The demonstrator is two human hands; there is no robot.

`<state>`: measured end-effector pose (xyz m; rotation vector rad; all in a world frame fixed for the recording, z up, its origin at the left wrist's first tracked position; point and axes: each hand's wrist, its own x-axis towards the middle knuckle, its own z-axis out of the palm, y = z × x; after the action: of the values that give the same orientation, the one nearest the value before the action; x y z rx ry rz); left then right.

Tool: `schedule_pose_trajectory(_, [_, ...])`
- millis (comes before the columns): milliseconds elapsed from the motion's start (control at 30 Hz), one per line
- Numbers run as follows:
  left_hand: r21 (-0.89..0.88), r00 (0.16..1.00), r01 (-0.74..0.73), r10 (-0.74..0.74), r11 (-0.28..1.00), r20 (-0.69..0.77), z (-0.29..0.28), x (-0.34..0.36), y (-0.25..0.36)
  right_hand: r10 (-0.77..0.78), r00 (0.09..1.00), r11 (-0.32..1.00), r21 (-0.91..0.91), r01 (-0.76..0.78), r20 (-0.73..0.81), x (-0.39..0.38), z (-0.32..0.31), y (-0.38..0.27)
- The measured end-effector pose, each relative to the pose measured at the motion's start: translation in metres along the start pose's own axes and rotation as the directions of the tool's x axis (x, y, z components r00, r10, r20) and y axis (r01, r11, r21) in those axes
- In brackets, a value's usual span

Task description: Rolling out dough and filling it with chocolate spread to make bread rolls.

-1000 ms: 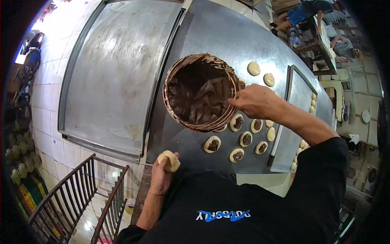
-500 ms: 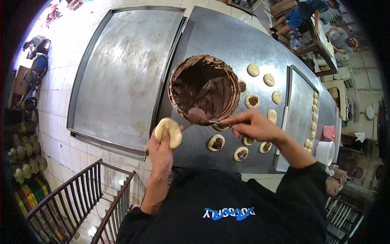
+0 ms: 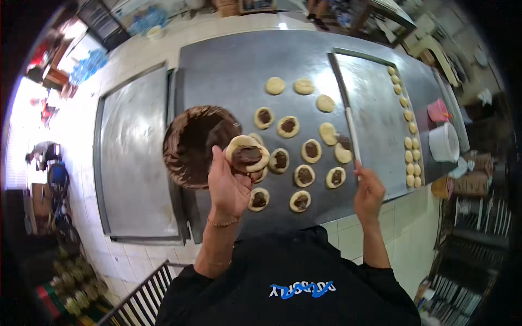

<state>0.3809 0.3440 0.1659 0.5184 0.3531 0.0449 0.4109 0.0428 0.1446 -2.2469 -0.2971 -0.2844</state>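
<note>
My left hand (image 3: 228,187) is closed on a dough round (image 3: 235,147) topped with a blob of chocolate filling (image 3: 247,155), held over the near right side of a chocolate-coated bucket (image 3: 182,152). My right hand (image 3: 370,193) grips a flat metal spreader (image 3: 344,140), its blade blurred above a plain dough round at the tray's left edge. Several filled rounds (image 3: 288,126) lie spread on the steel table (image 3: 228,60), with a few plain ones (image 3: 275,85) farther back.
An empty-looking metal tray (image 3: 136,152) lies left. A long tray (image 3: 370,87) at right holds several small dough pieces (image 3: 409,155), beside a pink container (image 3: 437,110) and white bucket (image 3: 443,142). A dark railing (image 3: 147,288) stands at lower left; a person's legs (image 3: 316,16) show beyond the table.
The view has turned. My right hand and spreader have left the bucket and moved right; the dough in my left hand now carries chocolate and sits higher, in front of the bucket.
</note>
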Motion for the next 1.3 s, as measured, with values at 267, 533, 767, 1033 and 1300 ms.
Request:
schedule_pose_trajectory(267, [0.706,0.875,0.425,-0.457,0.567,-0.16,0.019,0.251,-0.147,0.587,0.758,0.808,0.264,-0.527,-0.284,-0.08,-0.079,0.095])
schedule_pose_trajectory(533, [0.854,0.667,0.488,0.708,-0.18,-0.232,-0.048,0.39,-0.115,0.686,0.571,0.722,0.319,-0.614,-0.452,-0.155,-0.146,0.11])
schedule_pose_trajectory(767, [0.807,0.997,0.078,-0.067,0.586,-0.048,0.018,0.184,-0.106,0.548,0.796,0.833,0.26,-0.489,-0.259,-0.025,-0.068,0.094])
schedule_pose_trajectory(1033, [-0.047,0.897,0.438,-0.44,0.898,-0.033,-0.113,-0.088,-0.055,-0.416,0.436,0.864,0.197,0.463,0.798,0.12,0.103,-0.125])
schedule_pose_trajectory(1300, [0.071,0.932,-0.015,0.039,0.997,-0.36,-0.197,-0.144,0.024,-0.11,-0.109,0.237,0.133,0.962,0.988,0.139,0.232,-0.171])
